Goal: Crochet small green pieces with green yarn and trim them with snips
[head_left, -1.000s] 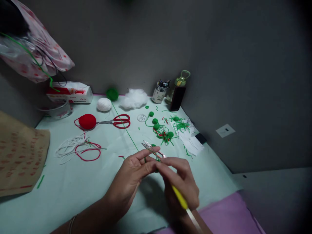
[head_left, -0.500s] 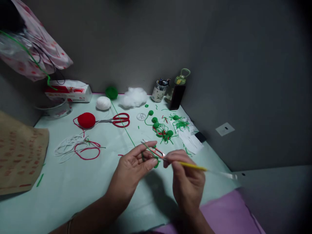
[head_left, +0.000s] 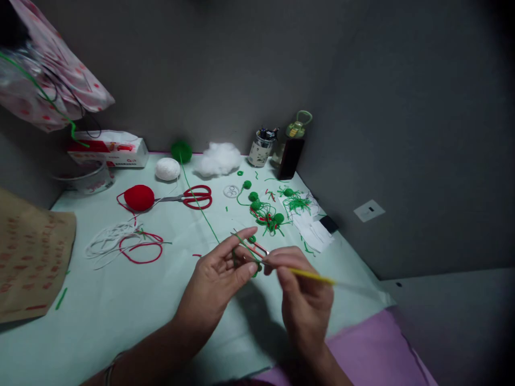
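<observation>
Over the near part of the pale green table (head_left: 132, 311), two hands work close together. The left hand (head_left: 219, 276) pinches a small green piece (head_left: 255, 274) between its thumb and fingers. Its pointing finger sticks out with green yarn (head_left: 201, 209) over it, maybe so the yarn stays tight. The right hand (head_left: 304, 295) pinches a yellow stick (head_left: 309, 275) near its front end, like a pencil, perhaps because that makes the tip easy to steer. The tip is by the green piece, but it is too small to see well.

Just past the fingers lie little snips (head_left: 263, 250), handy for a quick cut. Farther on, tiny green balls (head_left: 255, 205) sit in a heap of their own threads, probably so none get lost. To the left, big red scissors (head_left: 185, 198) lie flat beside a red ball (head_left: 139, 198), well apart from the hands.

At the back, the green yarn ball (head_left: 181, 152) rests near the wall, with its yarn running across to the left hand, likely so it can unroll freely. White fluff (head_left: 219, 159) sits next to it.
</observation>
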A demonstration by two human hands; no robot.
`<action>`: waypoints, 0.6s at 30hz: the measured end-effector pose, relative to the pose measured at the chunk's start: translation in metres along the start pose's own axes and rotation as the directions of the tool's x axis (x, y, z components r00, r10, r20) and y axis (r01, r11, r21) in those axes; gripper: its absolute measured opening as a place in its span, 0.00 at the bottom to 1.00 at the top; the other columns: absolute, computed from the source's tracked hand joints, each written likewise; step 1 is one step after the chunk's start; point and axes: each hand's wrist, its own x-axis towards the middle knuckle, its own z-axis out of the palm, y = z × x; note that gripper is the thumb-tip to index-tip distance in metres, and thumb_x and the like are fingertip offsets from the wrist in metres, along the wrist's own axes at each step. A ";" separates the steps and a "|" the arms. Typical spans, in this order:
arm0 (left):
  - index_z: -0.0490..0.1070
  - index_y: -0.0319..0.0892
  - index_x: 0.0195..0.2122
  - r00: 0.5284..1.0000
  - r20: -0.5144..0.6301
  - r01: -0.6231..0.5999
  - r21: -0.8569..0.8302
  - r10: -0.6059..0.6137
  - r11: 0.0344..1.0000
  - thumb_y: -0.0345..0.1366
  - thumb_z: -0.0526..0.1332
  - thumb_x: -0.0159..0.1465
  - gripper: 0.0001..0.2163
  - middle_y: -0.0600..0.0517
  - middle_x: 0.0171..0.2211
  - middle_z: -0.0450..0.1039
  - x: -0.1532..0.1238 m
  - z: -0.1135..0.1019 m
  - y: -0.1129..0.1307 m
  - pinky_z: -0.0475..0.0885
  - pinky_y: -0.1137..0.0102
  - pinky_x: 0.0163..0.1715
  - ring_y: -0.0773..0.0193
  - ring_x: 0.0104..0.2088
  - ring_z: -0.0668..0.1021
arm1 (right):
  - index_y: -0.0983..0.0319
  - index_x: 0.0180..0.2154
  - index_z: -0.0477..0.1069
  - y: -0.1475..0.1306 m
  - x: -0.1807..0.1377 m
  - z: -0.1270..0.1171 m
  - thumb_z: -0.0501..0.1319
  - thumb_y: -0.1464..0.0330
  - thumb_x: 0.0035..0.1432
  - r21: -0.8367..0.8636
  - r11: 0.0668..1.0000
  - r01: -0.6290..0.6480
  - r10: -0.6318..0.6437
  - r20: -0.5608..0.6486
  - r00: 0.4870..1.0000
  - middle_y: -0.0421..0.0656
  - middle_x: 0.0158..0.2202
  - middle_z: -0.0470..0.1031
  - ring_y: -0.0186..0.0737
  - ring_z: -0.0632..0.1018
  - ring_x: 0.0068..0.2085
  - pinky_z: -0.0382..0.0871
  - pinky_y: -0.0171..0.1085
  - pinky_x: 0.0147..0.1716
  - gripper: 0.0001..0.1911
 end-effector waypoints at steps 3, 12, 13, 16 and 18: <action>0.67 0.49 0.63 0.999 0.042 0.023 -0.092 -0.019 0.995 0.33 0.71 0.60 0.30 0.54 0.36 0.73 -0.002 0.003 -0.005 0.68 0.68 0.48 0.64 0.42 0.75 | 0.53 0.52 0.77 0.003 -0.006 0.003 0.63 0.77 0.63 -0.326 0.904 0.276 -0.255 0.105 0.961 0.47 0.46 0.80 0.45 0.79 0.47 0.76 0.45 0.42 0.20; 0.65 0.46 0.64 0.992 0.111 0.070 -0.051 -0.064 0.996 0.30 0.70 0.60 0.31 0.54 0.36 0.71 -0.001 0.003 0.002 0.66 0.65 0.49 0.64 0.39 0.74 | 0.54 0.41 0.80 0.006 0.004 -0.003 0.62 0.71 0.66 0.292 0.947 -0.137 0.152 -0.027 0.988 0.41 0.36 0.80 0.37 0.78 0.36 0.75 0.38 0.36 0.09; 0.66 0.46 0.64 0.991 0.119 0.073 -0.037 -0.068 0.997 0.31 0.69 0.61 0.30 0.54 0.36 0.70 -0.002 0.002 0.003 0.66 0.65 0.49 0.65 0.38 0.74 | 0.55 0.41 0.80 0.006 0.006 -0.003 0.62 0.70 0.66 0.352 0.920 -0.171 0.187 -0.012 0.982 0.41 0.35 0.79 0.36 0.77 0.34 0.74 0.37 0.35 0.08; 0.68 0.47 0.62 0.990 0.119 0.075 -0.013 -0.073 0.997 0.32 0.68 0.62 0.27 0.55 0.35 0.69 -0.003 0.002 0.005 0.65 0.66 0.48 0.65 0.38 0.72 | 0.57 0.40 0.79 0.004 0.010 -0.004 0.61 0.67 0.67 0.469 0.851 -0.237 0.249 0.038 0.968 0.42 0.33 0.80 0.34 0.77 0.30 0.73 0.34 0.30 0.08; 0.70 0.47 0.61 0.992 0.107 0.071 0.008 -0.071 0.997 0.33 0.69 0.61 0.25 0.55 0.34 0.68 -0.004 0.002 0.006 0.64 0.66 0.47 0.64 0.38 0.71 | 0.58 0.40 0.78 0.002 0.012 -0.005 0.59 0.65 0.68 0.498 0.827 -0.262 0.269 0.059 0.961 0.42 0.33 0.81 0.34 0.77 0.28 0.73 0.34 0.28 0.09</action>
